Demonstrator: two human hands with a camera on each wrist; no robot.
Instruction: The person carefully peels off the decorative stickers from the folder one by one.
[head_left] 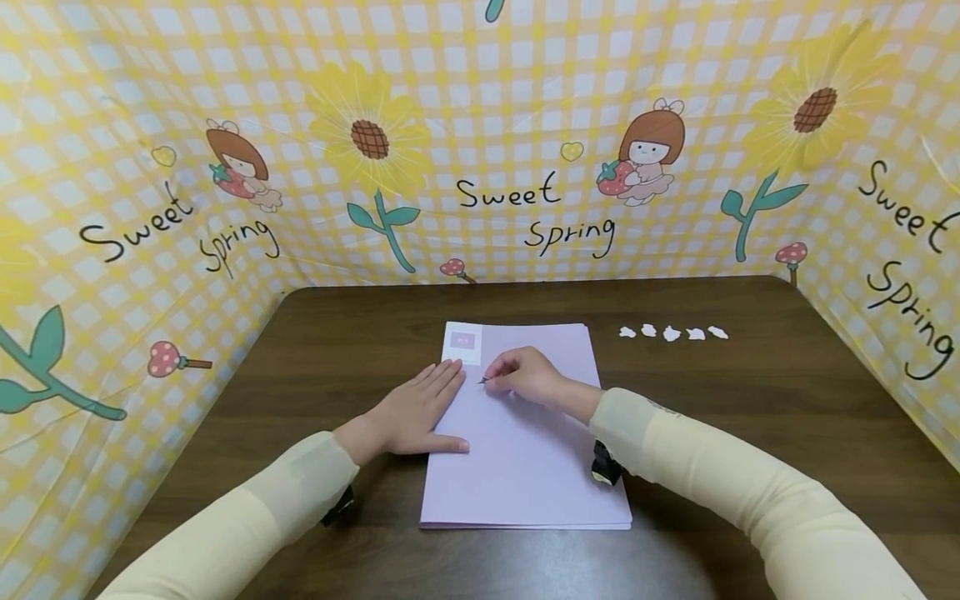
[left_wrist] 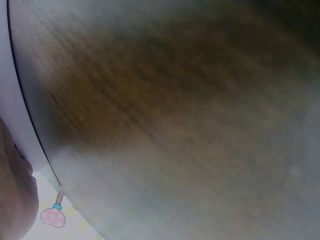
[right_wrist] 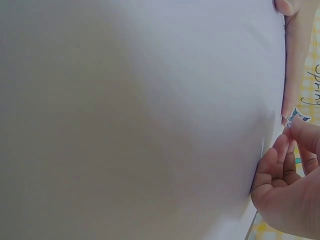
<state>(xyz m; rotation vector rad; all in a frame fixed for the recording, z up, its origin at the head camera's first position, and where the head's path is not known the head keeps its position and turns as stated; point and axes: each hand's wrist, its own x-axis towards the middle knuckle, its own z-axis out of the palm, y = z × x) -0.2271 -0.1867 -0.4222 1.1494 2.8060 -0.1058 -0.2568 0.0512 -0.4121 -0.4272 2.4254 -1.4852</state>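
Observation:
A stack of pale lilac paper sheets (head_left: 525,483) lies on the table, with a white square bearing a pink-purple print (head_left: 463,342) at its top left corner. My left hand (head_left: 427,408) lies flat across the left edge of the stack, thumb spread out and fingertips just below that square. Between thumb and fingertips, my right hand (head_left: 525,377) pinches a small sticker-like cutout (right_wrist: 298,116), dark blue and white with a jagged outline. It is held over the upper left part of the paper. In the left wrist view only a part of the left hand (left_wrist: 17,185) shows.
Several small white cutouts (head_left: 672,333) lie in a row on the dark wooden table (head_left: 337,333), right of the paper's top. A yellow checked cloth (head_left: 495,125) printed with flowers and figures hangs behind the table and at both sides.

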